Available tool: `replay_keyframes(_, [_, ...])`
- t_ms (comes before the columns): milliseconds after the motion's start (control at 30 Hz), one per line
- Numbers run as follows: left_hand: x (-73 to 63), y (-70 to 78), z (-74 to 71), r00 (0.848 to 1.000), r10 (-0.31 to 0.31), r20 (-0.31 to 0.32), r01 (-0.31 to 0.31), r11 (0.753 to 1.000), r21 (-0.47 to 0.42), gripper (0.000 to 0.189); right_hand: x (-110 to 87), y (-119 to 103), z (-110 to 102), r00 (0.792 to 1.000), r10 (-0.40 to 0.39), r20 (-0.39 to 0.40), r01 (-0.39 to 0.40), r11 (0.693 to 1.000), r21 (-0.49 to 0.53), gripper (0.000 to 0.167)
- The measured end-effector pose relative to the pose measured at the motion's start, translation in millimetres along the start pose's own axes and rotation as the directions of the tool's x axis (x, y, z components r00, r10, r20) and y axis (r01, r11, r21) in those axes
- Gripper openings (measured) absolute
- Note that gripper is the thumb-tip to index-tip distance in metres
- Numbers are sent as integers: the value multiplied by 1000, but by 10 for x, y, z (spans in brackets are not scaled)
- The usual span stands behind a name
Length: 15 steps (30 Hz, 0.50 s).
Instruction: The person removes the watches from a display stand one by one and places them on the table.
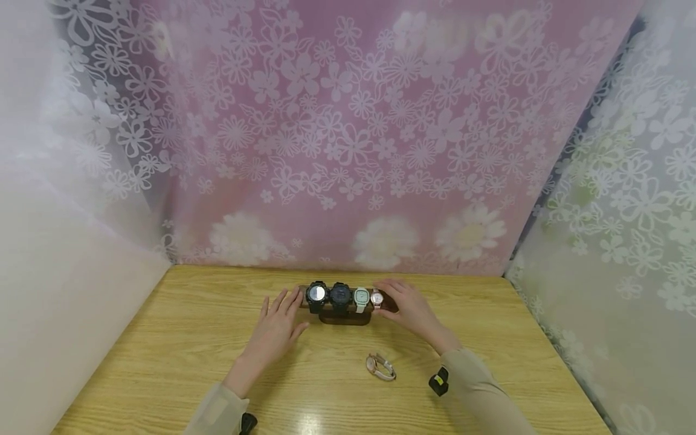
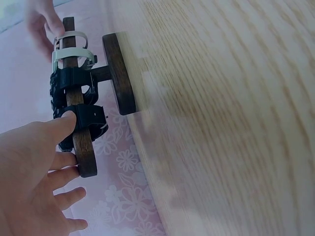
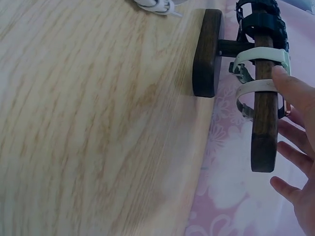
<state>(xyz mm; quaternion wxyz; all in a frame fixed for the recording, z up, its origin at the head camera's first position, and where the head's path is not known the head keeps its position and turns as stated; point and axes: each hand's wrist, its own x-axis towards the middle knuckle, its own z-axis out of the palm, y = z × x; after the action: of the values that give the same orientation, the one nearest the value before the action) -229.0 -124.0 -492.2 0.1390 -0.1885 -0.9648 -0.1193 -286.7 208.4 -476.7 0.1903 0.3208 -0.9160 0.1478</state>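
A dark wooden watch stand (image 1: 345, 318) holds several watches in a row on its crossbar. From the left come a black watch (image 1: 317, 293) with a bright dial, a second black watch (image 1: 341, 294), a mint-green watch (image 1: 361, 296) and a small rose-gold watch (image 1: 377, 298) with a pale strap. My left hand (image 1: 276, 328) is at the crossbar's left end, fingers spread; its thumb overlaps the first black strap in the left wrist view. My right hand (image 1: 409, 307) pinches the rose-gold watch between thumb and fingers, near the bar's right end.
Another watch (image 1: 382, 367) with a pale strap lies on the wooden table (image 1: 206, 338) in front of the stand. A pink floral curtain (image 1: 348, 133) hangs behind the table, with pale sheets on both sides. Black devices (image 1: 438, 382) are worn at the wrists.
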Motion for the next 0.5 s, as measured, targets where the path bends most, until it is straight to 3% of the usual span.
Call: replay_keyframes(500, [0, 19, -23, 1000, -8, 10, 8, 1000, -6, 67, 2, 4, 41, 1000, 11, 6, -11, 1000, 9, 63])
